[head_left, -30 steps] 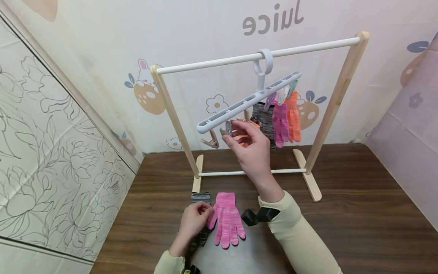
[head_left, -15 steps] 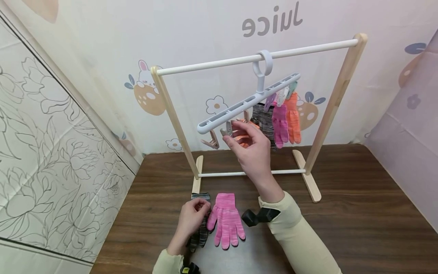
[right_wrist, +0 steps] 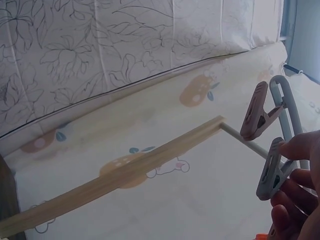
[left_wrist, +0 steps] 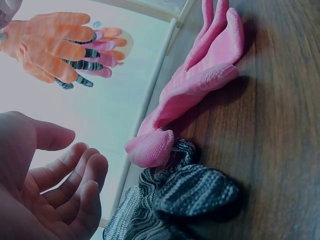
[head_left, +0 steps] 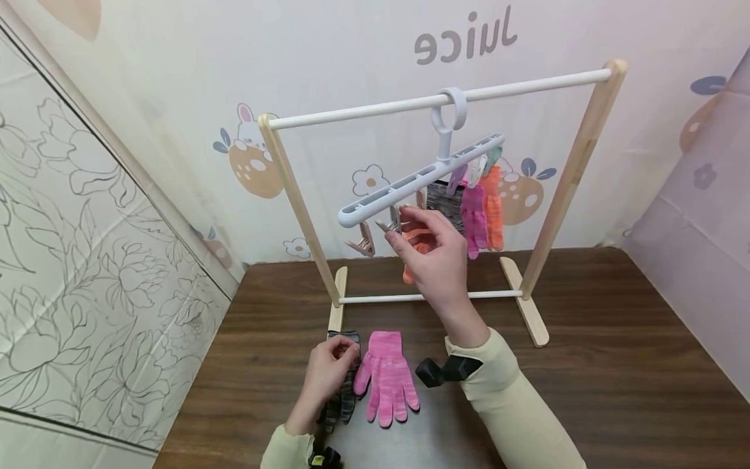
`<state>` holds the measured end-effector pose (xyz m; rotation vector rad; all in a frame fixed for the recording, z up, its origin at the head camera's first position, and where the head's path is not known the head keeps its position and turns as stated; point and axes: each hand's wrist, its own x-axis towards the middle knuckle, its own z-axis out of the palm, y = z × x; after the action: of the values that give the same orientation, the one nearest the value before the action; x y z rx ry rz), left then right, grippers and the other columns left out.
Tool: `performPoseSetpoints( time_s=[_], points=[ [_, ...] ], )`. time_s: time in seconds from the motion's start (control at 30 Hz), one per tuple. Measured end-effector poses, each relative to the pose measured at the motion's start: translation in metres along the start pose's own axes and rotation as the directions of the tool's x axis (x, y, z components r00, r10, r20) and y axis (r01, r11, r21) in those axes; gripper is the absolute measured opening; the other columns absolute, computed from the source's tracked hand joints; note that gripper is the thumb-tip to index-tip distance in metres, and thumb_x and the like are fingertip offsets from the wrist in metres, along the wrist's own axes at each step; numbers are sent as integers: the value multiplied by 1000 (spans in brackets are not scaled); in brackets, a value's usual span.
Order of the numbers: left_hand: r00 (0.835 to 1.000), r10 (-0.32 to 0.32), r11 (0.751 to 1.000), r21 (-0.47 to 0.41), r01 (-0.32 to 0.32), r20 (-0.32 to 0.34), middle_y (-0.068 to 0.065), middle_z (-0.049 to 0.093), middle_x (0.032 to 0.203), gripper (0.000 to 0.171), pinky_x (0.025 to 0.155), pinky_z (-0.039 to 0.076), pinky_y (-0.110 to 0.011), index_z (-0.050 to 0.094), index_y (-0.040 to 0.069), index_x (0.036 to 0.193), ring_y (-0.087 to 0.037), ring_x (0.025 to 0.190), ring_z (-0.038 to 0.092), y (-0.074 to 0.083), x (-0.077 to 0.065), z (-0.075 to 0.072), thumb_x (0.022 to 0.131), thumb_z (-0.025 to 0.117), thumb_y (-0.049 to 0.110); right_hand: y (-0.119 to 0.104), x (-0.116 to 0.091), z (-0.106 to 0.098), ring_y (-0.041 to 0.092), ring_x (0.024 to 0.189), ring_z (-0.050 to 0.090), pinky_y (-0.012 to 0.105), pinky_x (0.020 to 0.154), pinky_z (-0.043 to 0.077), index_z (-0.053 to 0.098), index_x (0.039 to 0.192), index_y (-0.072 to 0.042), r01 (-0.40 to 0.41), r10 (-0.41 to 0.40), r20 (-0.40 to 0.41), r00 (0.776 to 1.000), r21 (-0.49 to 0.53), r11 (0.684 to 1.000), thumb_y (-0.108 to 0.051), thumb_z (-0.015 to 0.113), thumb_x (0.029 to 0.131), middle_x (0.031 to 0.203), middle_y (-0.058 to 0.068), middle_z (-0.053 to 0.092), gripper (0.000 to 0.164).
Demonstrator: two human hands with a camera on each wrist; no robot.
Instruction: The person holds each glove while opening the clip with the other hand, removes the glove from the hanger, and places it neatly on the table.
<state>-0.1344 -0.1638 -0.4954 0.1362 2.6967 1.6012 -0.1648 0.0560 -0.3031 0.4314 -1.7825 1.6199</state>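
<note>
A pale grey hanger [head_left: 404,190] carries a row of small clips. My right hand [head_left: 438,260] pinches a grey clip [right_wrist: 271,172] near the hanger's left end, thumb and fingertips on its handles. A pinkish-beige clip [head_left: 364,242] hangs to its left with nothing in it. Behind my right hand hangs an orange glove [left_wrist: 55,42], partly covered in the head view. Low over the table, my left hand [head_left: 329,370] holds nothing, its fingers loosely curled, above a black-and-grey glove [head_left: 342,405]. A pink glove [head_left: 388,381] lies flat to the right of it.
The hanger hooks over the white top bar [head_left: 363,113] of a wooden rack [head_left: 577,176]. At its right end, a black-and-grey, a pink and an orange glove [head_left: 492,207] hang from clips. A printed curtain stands behind the brown table [head_left: 615,365].
The hanger has turned slightly, its right end shifting left and down with the gloves there. My right hand moved slightly right with the clip. My left hand drew back left from the pink glove.
</note>
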Motion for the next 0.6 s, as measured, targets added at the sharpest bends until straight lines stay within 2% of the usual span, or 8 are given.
performPoseSetpoints(
  time_s=[0.37,0.6],
  points=[
    [1000,4,1000,-10,-4,-1,-1,65,68,8,55,47,-26,73,9,88,-14,62,62,1,1,-1,92,70,16,-1,3,-8,17,82,65,24,73,55,72,110,2,77,-76,-90,993,14,997,0,79,82,99,12,67,29],
    [1000,16,1000,-7,-16,7,2,64,69,9,56,47,-25,72,9,88,-11,62,60,0,2,-1,92,70,16,-2,8,-15,17,81,62,21,69,51,73,109,0,96,-106,-132,986,-86,992,-1,79,83,97,11,67,27]
  ],
)
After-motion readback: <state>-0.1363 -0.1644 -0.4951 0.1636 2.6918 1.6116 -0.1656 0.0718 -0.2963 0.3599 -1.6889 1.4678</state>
